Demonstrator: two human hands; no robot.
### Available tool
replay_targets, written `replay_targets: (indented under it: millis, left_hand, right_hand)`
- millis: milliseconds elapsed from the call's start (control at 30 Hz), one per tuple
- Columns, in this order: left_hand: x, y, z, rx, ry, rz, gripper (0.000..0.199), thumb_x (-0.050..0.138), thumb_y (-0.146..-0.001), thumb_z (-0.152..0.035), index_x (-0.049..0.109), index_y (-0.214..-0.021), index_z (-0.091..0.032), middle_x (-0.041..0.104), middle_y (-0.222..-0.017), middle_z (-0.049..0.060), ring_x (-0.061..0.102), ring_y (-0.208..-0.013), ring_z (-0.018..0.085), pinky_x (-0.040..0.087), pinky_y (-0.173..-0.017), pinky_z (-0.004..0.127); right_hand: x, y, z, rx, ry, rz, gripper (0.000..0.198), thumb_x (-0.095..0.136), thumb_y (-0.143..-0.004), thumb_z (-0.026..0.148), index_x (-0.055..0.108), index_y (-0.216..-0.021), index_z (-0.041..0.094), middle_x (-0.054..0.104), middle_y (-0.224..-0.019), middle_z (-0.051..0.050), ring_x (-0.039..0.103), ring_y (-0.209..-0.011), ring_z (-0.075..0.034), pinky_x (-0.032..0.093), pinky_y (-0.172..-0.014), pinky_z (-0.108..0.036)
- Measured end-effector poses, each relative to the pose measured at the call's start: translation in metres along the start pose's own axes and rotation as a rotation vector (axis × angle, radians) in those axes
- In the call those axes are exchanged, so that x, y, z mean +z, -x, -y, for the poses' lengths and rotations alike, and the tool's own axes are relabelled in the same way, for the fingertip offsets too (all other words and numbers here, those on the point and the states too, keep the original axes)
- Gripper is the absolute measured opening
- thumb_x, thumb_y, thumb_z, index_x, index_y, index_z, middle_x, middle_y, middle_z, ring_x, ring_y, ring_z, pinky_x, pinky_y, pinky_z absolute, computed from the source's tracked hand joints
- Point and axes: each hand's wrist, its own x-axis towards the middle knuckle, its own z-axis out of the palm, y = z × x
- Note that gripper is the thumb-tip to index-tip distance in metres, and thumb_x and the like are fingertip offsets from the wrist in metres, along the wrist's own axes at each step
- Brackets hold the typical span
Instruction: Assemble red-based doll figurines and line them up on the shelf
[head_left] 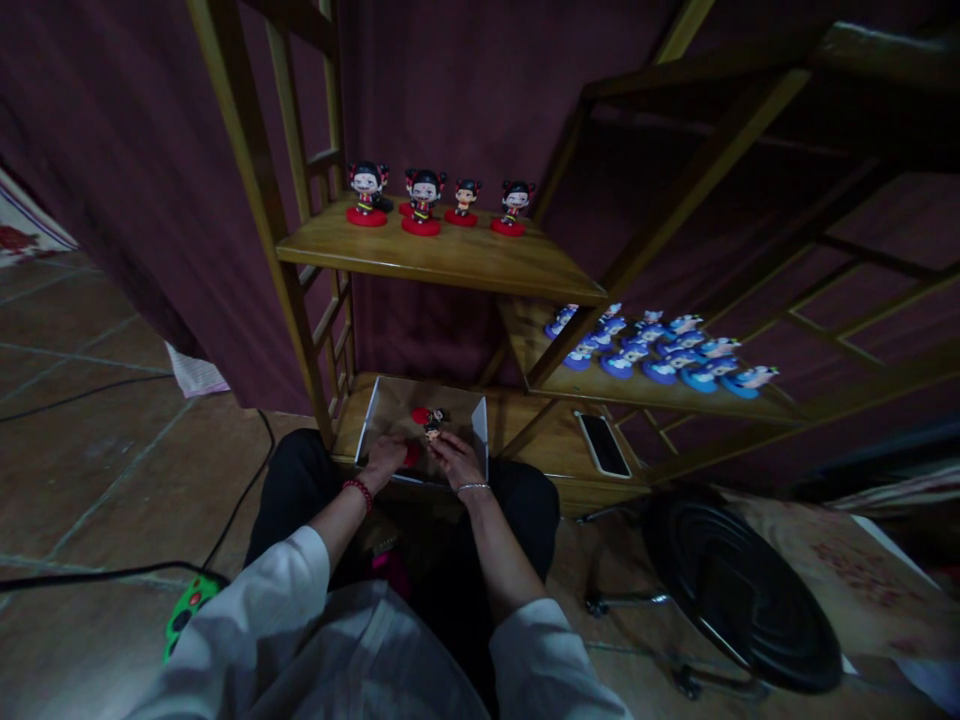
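Over the shallow white-sided box [481, 425] on the low shelf, both of my hands are at work. My right hand [457, 460] pinches a small dark-haired figurine [433, 433] between its fingertips. My left hand [385, 455] is closed at the edge of a red round base [412, 455], its fingertips partly hidden in the dim light. Just beyond the held figurine, another figurine [438, 415] with a red base [421, 414] lies tipped over on the box's brown bottom.
Several figurines on red bases [421, 200] stand on the upper wooden shelf [442, 255]. Several blue-and-white figurines [652, 345] fill the shelf to the right. A phone [604, 445] lies right of the box. A black round stool [742, 590] and a green object [187, 610] flank me.
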Motion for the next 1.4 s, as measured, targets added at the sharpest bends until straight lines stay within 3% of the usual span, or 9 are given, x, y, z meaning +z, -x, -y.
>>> replay_targets:
  millis: [300, 500, 633, 1033, 1400]
  left_hand:
    - [0.004, 0.005, -0.016, -0.108, -0.021, -0.043, 0.025, 0.051, -0.085, -0.032, 0.056, -0.101, -0.013, 0.059, -0.096, 0.005, 0.058, -0.080, 0.014, 0.051, -0.068, 0.032]
    - [0.008, 0.012, -0.022, -0.048, 0.027, -0.039, 0.009, 0.058, -0.076, -0.017, 0.061, -0.082, -0.011, 0.061, -0.070, 0.002, 0.056, -0.059, 0.010, 0.045, -0.054, 0.023]
    - [0.011, 0.014, -0.027, 0.008, 0.088, -0.019, 0.012, 0.056, -0.072, -0.011, 0.064, -0.080, -0.012, 0.063, -0.070, 0.003, 0.056, -0.057, 0.011, 0.045, -0.053, 0.023]
    - [0.015, 0.020, -0.032, 0.137, 0.168, 0.096, 0.027, 0.074, -0.058, -0.026, 0.068, -0.080, -0.013, 0.067, -0.072, 0.003, 0.057, -0.063, 0.011, 0.043, -0.057, 0.021]
    - [0.012, 0.019, -0.032, 0.170, 0.192, 0.062, 0.027, 0.077, -0.051, -0.030, 0.067, -0.070, -0.014, 0.063, -0.061, 0.000, 0.054, -0.057, 0.010, 0.040, -0.056, 0.023]
  right_hand:
    - [0.003, 0.004, 0.002, -0.024, -0.024, -0.015, 0.042, 0.083, -0.040, 0.034, 0.066, -0.073, 0.016, 0.069, -0.071, -0.003, 0.065, -0.064, -0.016, 0.054, -0.064, -0.032]
    - [0.006, 0.006, 0.008, -0.037, -0.019, -0.008, 0.041, 0.083, -0.041, 0.033, 0.066, -0.075, 0.017, 0.069, -0.072, -0.003, 0.065, -0.066, -0.016, 0.054, -0.066, -0.032]
    - [0.010, 0.008, 0.012, -0.042, -0.006, -0.008, 0.041, 0.082, -0.044, 0.034, 0.066, -0.078, 0.017, 0.069, -0.072, -0.002, 0.064, -0.066, -0.015, 0.053, -0.066, -0.031]
    - [0.018, 0.009, 0.012, -0.069, 0.083, 0.017, 0.040, 0.079, -0.049, 0.036, 0.068, -0.084, 0.017, 0.068, -0.071, 0.000, 0.060, -0.059, -0.011, 0.047, -0.057, -0.024]
    - [0.026, 0.009, 0.013, -0.093, 0.123, 0.070, 0.034, 0.075, -0.055, 0.038, 0.070, -0.082, 0.019, 0.067, -0.068, 0.001, 0.057, -0.059, -0.010, 0.044, -0.056, -0.022]
